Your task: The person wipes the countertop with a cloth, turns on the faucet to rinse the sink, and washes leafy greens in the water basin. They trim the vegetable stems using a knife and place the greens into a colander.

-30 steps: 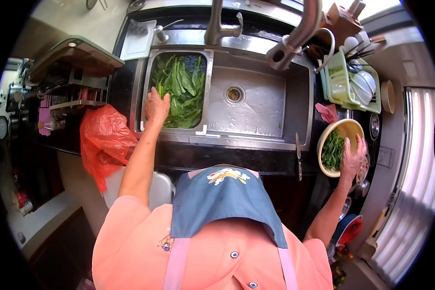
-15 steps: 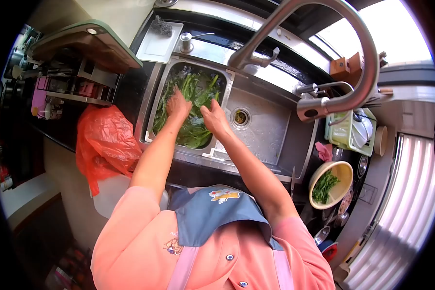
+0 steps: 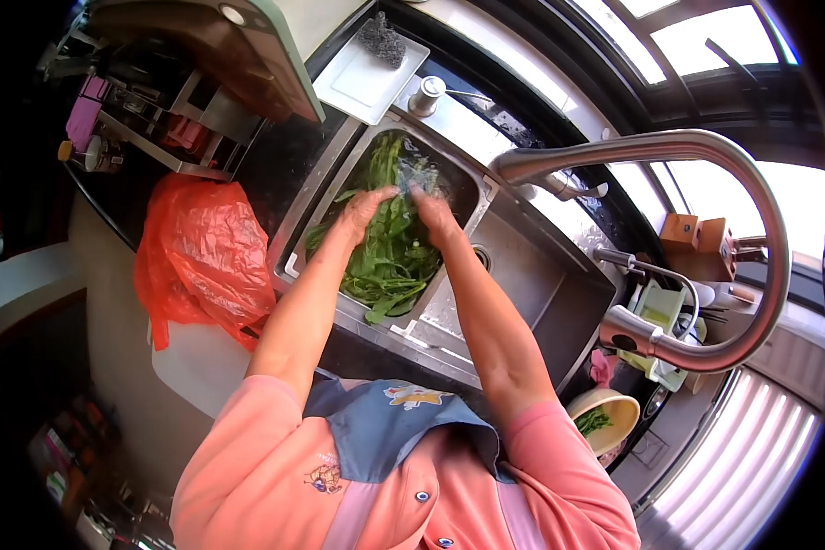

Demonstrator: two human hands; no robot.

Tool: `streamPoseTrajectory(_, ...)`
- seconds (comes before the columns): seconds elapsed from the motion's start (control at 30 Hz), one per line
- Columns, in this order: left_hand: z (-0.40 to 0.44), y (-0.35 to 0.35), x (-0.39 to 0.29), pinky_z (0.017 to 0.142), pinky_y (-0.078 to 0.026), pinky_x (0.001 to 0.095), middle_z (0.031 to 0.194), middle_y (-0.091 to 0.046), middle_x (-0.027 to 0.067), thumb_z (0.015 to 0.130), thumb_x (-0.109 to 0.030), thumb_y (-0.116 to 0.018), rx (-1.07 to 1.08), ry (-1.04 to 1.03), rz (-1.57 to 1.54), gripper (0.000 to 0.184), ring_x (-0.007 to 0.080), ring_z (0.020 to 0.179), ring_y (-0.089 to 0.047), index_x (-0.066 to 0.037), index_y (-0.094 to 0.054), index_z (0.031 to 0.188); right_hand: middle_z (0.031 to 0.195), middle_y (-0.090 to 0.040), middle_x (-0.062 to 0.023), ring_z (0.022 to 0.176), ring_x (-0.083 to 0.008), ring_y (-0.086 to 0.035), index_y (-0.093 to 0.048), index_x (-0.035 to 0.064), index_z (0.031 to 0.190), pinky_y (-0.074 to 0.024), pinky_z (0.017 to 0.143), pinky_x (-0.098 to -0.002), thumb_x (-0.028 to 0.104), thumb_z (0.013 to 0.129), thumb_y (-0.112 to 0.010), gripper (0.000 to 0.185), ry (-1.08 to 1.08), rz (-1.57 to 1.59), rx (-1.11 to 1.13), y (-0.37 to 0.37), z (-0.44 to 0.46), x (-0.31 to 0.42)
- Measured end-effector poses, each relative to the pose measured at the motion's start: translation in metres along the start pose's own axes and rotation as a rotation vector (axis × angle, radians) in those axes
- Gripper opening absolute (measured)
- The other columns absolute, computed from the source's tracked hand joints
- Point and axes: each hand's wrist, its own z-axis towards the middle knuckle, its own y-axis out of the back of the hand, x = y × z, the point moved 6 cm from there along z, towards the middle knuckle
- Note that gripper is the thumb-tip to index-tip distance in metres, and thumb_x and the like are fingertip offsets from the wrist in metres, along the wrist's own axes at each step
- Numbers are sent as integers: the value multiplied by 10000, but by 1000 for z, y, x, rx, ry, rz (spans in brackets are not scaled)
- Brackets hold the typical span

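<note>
Long-stemmed leafy greens point(image 3: 390, 266) fill the left sink basin point(image 3: 468, 195), which holds water around them. My left hand point(image 3: 368, 211) grips the bunch from its left side, fingers curled over the stems. On the opposite side my right hand point(image 3: 434, 213) closes on the same greens, its fingertips partly hidden among stems and water. The bunch appears raised between both hands, with leaves trailing toward me near the basin's front edge.
The right basin point(image 3: 545, 275) adjoins, under a tall curved faucet point(image 3: 772, 229). A red plastic bag point(image 3: 206, 247) lies to the left. Behind stand a white tray point(image 3: 353, 87) with a scrubber point(image 3: 382, 39) and a soap dispenser point(image 3: 426, 94). A cream bowl point(image 3: 625, 417) holds more greens.
Both hands have moved closer together around the greens, gathering them into a bunch. My view has turned, so the sink appears tilted and further right.
</note>
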Motion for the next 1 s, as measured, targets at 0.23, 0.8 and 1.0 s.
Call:
streamPoseTrajectory(0.23, -82, -36, -37, 927, -520, 328, 1182, -664, 28, 878, -213, -748, 236, -224, -21, 502, 147, 1066, -638, -74, -603, 1338, 1188, -677, -50, 994, -119, -648, -556, 52, 1355, -540, 855, -274, 232, 1029, -633, 380, 316, 363, 210, -17, -74, 37)
streamPoseTrajectory(0.8, -152, -25, -27, 917, -506, 286, 1157, -677, 18, 960, -216, -709, 174, -360, -111, 351, 114, 1035, -627, -53, -654, 1267, 987, -674, -12, 877, -84, -587, -577, 26, 1293, -486, 815, -241, 245, 1066, -566, 316, 580, 404, -34, -14, -160, 78)
streamPoseTrajectory(1.0, -160, -5, -15, 929, -504, 290, 1175, -680, 3, 943, -254, -736, 115, -448, 56, 374, 115, 1057, -629, -58, -664, 1253, 917, -590, 37, 784, -60, -529, -624, 83, 1242, -475, 709, -237, 340, 1041, -612, 327, 606, 173, -142, -3, -178, 82)
